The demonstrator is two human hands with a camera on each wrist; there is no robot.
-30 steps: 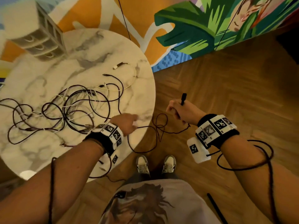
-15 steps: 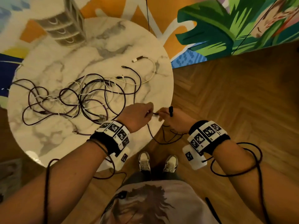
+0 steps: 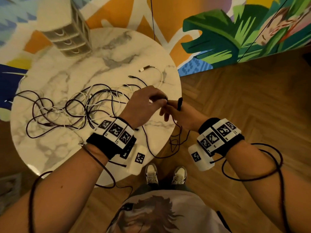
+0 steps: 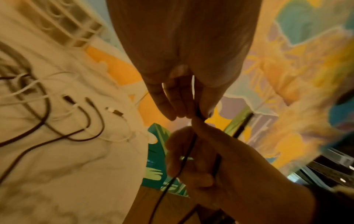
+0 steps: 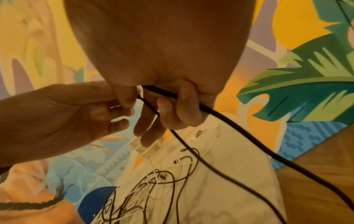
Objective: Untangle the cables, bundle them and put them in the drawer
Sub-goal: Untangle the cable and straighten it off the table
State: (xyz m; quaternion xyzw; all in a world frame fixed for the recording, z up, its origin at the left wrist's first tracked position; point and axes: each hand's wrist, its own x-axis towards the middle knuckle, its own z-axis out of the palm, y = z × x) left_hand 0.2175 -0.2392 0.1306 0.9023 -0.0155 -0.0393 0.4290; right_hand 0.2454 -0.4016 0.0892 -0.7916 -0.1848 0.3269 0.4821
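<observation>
A thin black cable [image 3: 177, 141] hangs in loops off the near right edge of the round marble table [image 3: 151, 52]. My left hand [image 3: 151, 101] pinches this cable [image 4: 198, 112] at its fingertips, right against my right hand [image 3: 175, 113]. The right hand [image 4: 208, 159] grips the same cable [image 5: 151, 109] in curled fingers, and its black plug end [image 3: 180, 103] sticks up from the fist. A tangle of black and white cables [image 3: 75, 111] lies spread over the table's middle. The small drawer unit [image 3: 67, 39] stands at the table's far side, drawers closed.
A white cable with a metal plug [image 3: 144, 69] lies apart near the table's far right edge. Wooden floor [image 3: 244, 98] spreads to the right, a painted wall [image 3: 218, 39] stands behind. My shoes [image 3: 165, 174] are just below the table edge. Sensor leads run along both forearms.
My left hand left the table edge and met the right hand, now pinching the cable beside it. Both hands rose over the table's near right edge; the hanging loops drew closer.
</observation>
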